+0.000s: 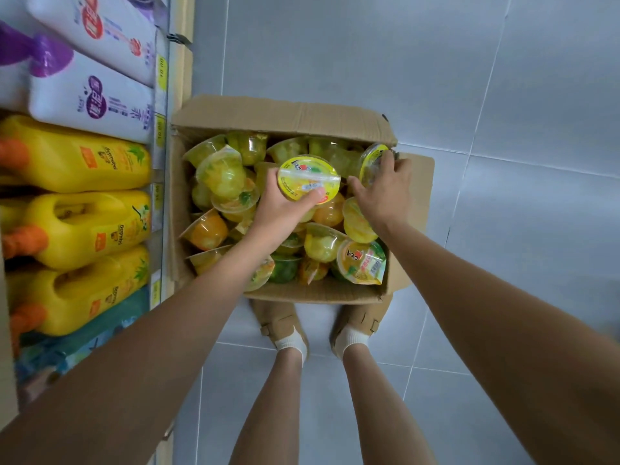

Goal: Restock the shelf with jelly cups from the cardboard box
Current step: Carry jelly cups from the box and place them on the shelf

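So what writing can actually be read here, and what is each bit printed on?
"10.00": yellow price tag on the shelf edge.
"10.00": next price tag along that edge.
Lower price tags: blurred.
White bottles: Chinese characters, unreadable.
Yellow bottles: script brand, unreadable.
Lid of the jelly cup in the left hand: red logo, barcode sticker, too small.
Lid of the second jelly cup in the right hand: mostly covered, unreadable.

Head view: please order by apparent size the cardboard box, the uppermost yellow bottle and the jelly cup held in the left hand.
1. cardboard box
2. uppermost yellow bottle
3. held jelly cup
No two look alike.
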Action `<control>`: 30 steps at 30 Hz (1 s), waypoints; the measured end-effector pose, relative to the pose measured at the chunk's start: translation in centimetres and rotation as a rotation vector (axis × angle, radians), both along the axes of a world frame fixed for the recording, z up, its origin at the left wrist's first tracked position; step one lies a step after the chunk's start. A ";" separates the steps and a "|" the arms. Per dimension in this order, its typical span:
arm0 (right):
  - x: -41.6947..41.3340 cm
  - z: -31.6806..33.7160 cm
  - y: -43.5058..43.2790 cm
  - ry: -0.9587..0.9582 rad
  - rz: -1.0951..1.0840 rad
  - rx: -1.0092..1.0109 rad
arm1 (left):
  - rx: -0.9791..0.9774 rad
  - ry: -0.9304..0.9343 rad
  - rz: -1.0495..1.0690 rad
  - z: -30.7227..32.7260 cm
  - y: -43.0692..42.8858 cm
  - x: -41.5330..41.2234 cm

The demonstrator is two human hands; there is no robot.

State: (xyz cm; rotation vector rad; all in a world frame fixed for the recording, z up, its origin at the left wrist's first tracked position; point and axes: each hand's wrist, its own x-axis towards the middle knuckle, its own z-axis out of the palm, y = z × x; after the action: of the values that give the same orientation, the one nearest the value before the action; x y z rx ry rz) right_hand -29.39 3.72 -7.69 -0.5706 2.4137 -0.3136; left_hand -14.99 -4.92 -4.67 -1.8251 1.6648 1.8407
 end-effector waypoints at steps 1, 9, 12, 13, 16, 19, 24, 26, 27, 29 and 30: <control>0.3 -0.1 -0.1 0.008 -0.018 -0.015 | 0.005 0.007 -0.004 0.0 -0.1 0.2; 2.6 -0.2 0.6 0.073 0.073 -0.061 | 0.011 -0.003 0.054 0.6 -0.2 0.6; 2.6 -0.4 0.4 0.032 0.048 -0.120 | 0.005 -0.007 0.071 0.7 -0.6 1.3; 2.5 -0.4 0.3 0.003 0.033 -0.147 | 0.004 -0.008 0.067 0.7 -0.7 1.4; 2.6 -0.2 0.1 -0.076 -0.026 -0.235 | 0.000 -0.012 0.049 0.8 -0.9 1.7; 2.8 0.3 0.1 -0.113 -0.034 -0.295 | -0.009 -0.004 0.053 0.7 -0.7 1.6; 2.5 0.7 -0.6 -0.192 -0.047 -0.247 | -0.023 -0.009 0.023 0.5 -0.6 1.6; 2.4 0.5 -1.0 -0.209 -0.034 -0.195 | -0.021 -0.009 0.014 0.4 -0.7 1.7; 2.4 0.4 -1.1 -0.220 -0.032 -0.190 | -0.021 -0.010 0.011 0.4 -0.7 1.7; 2.2 0.4 -1.2 -0.239 -0.046 -0.205 | -0.017 -0.017 0.009 0.5 -0.8 1.6; 2.1 0.5 -1.3 -0.241 -0.051 -0.207 | -0.010 -0.022 0.010 0.6 -0.9 1.6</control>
State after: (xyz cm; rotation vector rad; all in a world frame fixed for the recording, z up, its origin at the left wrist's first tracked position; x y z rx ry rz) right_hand -27.31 2.42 -7.14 -0.5291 2.1790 -0.6235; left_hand -13.38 -5.81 -4.09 -1.8535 1.6641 1.8124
